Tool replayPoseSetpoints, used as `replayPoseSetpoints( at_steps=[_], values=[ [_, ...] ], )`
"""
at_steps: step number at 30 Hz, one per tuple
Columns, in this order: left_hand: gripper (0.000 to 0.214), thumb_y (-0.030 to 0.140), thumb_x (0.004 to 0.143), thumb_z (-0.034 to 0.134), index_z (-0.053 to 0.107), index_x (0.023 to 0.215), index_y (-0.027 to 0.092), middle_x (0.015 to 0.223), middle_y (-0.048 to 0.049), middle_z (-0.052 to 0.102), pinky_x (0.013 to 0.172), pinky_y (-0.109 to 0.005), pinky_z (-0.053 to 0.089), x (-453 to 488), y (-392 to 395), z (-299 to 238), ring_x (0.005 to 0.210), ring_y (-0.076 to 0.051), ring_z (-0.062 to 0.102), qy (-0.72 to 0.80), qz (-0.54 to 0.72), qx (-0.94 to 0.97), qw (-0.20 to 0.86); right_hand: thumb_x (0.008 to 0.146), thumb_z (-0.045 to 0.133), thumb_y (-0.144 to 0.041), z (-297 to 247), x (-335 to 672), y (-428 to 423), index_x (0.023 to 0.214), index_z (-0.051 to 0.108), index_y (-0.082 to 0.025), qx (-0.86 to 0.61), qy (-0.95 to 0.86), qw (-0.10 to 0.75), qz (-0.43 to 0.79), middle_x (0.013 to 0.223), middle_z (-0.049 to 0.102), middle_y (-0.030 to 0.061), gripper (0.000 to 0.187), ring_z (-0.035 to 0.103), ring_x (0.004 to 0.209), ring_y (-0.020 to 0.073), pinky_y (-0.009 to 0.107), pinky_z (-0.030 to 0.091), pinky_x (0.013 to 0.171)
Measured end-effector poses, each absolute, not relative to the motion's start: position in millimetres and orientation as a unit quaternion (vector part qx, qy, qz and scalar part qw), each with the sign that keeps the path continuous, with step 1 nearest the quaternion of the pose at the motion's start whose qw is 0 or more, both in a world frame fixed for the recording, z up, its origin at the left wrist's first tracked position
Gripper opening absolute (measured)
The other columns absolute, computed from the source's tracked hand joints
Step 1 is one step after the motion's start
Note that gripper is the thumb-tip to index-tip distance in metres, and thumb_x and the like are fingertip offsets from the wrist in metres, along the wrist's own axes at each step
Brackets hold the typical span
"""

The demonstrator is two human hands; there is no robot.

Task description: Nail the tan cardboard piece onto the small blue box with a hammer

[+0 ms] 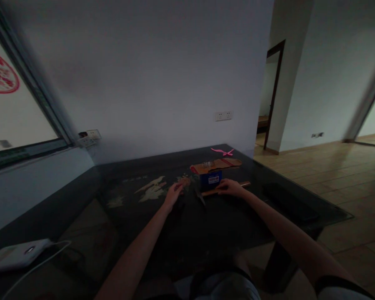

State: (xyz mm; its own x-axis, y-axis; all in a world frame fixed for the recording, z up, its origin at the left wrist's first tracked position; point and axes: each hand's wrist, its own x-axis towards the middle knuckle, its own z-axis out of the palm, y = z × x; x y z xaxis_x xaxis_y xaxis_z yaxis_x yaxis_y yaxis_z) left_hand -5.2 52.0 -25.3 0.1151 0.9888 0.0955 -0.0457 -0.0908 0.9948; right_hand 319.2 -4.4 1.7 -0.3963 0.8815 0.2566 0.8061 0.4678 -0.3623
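Note:
My left hand is low over the dark table, its fingers loosely bent and apart with nothing visible in them. Left of the blue box, a dark pointed blade lies flat, perhaps part of scissors or a knife; its handle is lost in the dark. My right hand is closed at a thin, light brown strip lying along the front of the box; the fingers hide part of it. Close behind that hand stands the small blue box with a white label. Flattened brown printed cardboard lies over and behind the box.
A pink ribbon-like strip lies at the table's far edge. On the right of the table rests a long black object. A white device with a cable is at the near left. The wall rises behind the table.

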Motion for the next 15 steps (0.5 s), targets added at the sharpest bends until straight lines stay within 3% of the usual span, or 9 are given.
replayPoseSetpoints(
  at_steps=[7, 12, 15],
  values=[
    [0.015, 0.023, 0.078, 0.063, 0.066, 0.090, 0.014, 0.088, -0.0087, 0.065, 0.069, -0.026, 0.049, -21, 33, -13, 0.080, -0.015, 0.062, 0.410, 0.497, 0.501, 0.577, 0.070, 0.069, -0.043, 8, 324, -15, 0.096, 0.072, -0.022, -0.520, -0.812, 0.259, 0.061, 0.098, 0.065, 0.0091, 0.033, 0.058, 0.093, 0.0248, 0.038, 0.045, 0.084],
    [0.010, 0.022, 0.083, 0.056, 0.064, 0.086, 0.015, 0.089, -0.0070, 0.064, 0.071, -0.024, 0.049, -21, 26, 4, 0.078, -0.012, 0.061, 0.395, 0.527, 0.388, 0.645, 0.088, 0.047, -0.041, 29, 284, -39, 0.093, 0.070, -0.021, -0.515, -0.786, 0.342, 0.028, 0.095, 0.063, 0.0095, 0.030, 0.056, 0.095, 0.0220, 0.037, 0.043, 0.086],
    [0.021, 0.034, 0.088, 0.049, 0.062, 0.092, 0.019, 0.099, -0.0068, 0.063, 0.075, -0.026, 0.050, -8, 21, 14, 0.082, -0.012, 0.061, 0.358, 0.562, 0.289, 0.687, 0.087, 0.049, -0.042, 35, 218, -40, 0.097, 0.068, -0.021, -0.427, -0.788, 0.421, 0.140, 0.096, 0.063, 0.0079, 0.029, 0.057, 0.094, 0.0211, 0.036, 0.043, 0.086]
  ],
)
